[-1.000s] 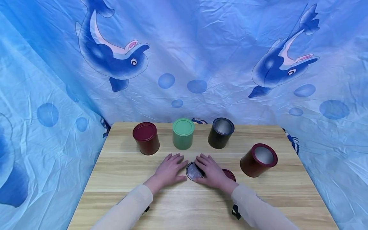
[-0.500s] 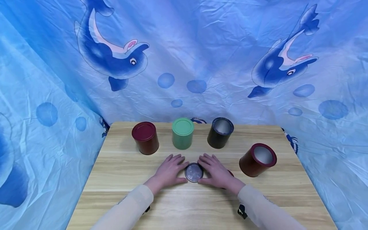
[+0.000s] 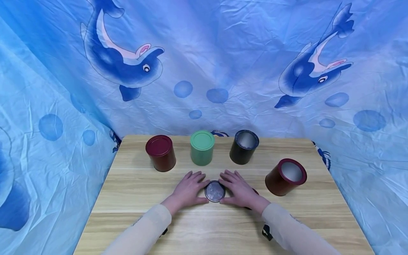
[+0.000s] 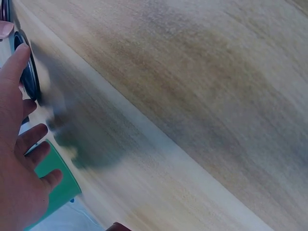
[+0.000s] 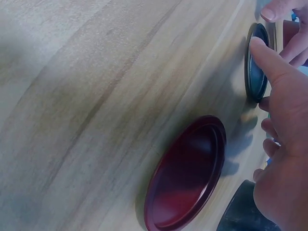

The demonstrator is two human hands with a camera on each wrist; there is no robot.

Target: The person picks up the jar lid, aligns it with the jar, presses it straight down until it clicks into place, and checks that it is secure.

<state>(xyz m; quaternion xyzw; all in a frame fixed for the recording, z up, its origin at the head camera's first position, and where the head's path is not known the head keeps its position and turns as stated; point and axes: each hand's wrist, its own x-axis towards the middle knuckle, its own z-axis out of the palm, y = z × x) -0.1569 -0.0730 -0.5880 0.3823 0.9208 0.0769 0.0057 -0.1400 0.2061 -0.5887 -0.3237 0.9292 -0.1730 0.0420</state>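
Both hands lie flat and relaxed on the pale wooden worktop (image 3: 134, 191), left hand (image 3: 188, 188) and right hand (image 3: 239, 191) flanking the round dark metal lid (image 3: 215, 191), thumbs touching its rim as if to steady it.

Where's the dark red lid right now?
In the right wrist view the dark red lid lies flat on the table, under the right hand, beside the black lid.

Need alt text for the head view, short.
Two hands, left hand and right hand, lie flat on a wooden table on either side of a dark round lid. Behind stand a lidded red can, a lidded green can, an open black can and an open red can.
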